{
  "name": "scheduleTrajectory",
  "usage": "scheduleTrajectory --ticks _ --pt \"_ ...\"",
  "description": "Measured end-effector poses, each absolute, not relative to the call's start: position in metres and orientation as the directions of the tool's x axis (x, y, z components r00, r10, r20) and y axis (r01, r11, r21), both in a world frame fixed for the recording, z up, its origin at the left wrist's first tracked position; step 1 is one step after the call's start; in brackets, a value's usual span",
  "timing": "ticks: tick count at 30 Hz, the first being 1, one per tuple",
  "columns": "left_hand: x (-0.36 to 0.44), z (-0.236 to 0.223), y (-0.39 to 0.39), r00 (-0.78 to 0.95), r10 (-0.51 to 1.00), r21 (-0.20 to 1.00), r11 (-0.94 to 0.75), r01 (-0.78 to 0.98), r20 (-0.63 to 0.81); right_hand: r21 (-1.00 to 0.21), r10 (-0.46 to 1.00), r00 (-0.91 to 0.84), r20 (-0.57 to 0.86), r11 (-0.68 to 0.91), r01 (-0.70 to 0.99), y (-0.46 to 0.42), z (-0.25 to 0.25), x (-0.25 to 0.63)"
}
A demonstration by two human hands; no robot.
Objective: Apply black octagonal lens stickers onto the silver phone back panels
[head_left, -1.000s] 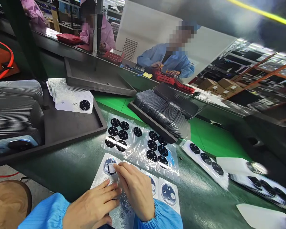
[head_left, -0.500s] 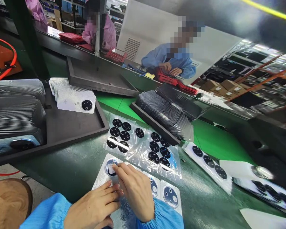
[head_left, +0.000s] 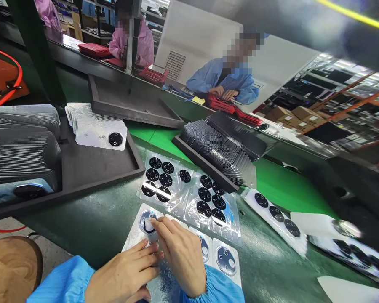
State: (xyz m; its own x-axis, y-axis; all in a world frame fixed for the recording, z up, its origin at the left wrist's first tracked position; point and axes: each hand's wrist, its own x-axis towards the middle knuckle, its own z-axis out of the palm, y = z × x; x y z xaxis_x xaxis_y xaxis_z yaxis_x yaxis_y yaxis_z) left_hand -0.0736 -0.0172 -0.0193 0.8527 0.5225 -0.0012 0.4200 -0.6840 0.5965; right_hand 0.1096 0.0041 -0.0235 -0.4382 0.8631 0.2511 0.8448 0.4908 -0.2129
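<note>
A row of white phone back covers (head_left: 138,235) lies on the green mat at the bottom centre. My left hand (head_left: 123,274) rests flat on them, fingers stretched out together. My right hand (head_left: 180,252) lies over the same covers, its fingertips pinched at the octagonal camera ring (head_left: 145,221) of the leftmost cover, seemingly on a small white tab. Another cover with its camera ring (head_left: 226,261) shows to the right of my wrist. Just beyond lie clear film sheets with black octagonal lens pieces (head_left: 159,180), and a second such sheet (head_left: 212,201) beside it.
A dark tray (head_left: 91,168) at left holds stacked white covers (head_left: 97,132) and grey stacks. A second tray (head_left: 202,162) holds fanned dark sheets. More covers (head_left: 273,212) lie at right. An empty tray (head_left: 129,105) stands farther back. Two people work across the line.
My view has shifted slightly. My right fingertips have stayed at the leftmost cover's camera ring with only tiny movement; my left hand has not moved.
</note>
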Motion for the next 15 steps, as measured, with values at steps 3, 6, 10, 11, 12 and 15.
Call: scheduleTrajectory --ticks 3,6,10,11,12,15 --pt "-0.0743 -0.0207 -0.0175 0.852 0.522 0.6 -0.67 0.437 -0.037 -0.211 0.861 -0.44 0.254 0.494 0.844 0.0041 -0.0235 0.1097" --pt "-0.0759 -0.0212 -0.0168 0.855 0.518 0.628 -0.664 0.405 -0.004 -0.229 0.869 -0.423 0.255 0.479 0.847 0.0044 -0.0239 0.1112" --pt "-0.0762 -0.0201 -0.0162 0.853 0.521 0.62 -0.664 0.419 -0.018 -0.249 0.876 -0.429 0.221 0.476 0.844 0.0047 -0.0253 0.1092" --pt "-0.0761 -0.0203 -0.0163 0.853 0.52 0.613 -0.664 0.429 -0.033 -0.26 0.878 -0.426 0.216 0.473 0.842 0.0052 -0.0252 0.108" --pt "-0.0762 -0.0211 -0.0167 0.852 0.522 0.606 -0.665 0.437 -0.041 -0.272 0.882 -0.42 0.214 0.467 0.841 0.006 -0.0244 0.1071" --pt "-0.0787 -0.0278 -0.0187 0.848 0.529 0.592 -0.682 0.43 -0.006 -0.343 0.901 -0.367 0.231 0.428 0.836 0.0085 -0.0162 0.1131"
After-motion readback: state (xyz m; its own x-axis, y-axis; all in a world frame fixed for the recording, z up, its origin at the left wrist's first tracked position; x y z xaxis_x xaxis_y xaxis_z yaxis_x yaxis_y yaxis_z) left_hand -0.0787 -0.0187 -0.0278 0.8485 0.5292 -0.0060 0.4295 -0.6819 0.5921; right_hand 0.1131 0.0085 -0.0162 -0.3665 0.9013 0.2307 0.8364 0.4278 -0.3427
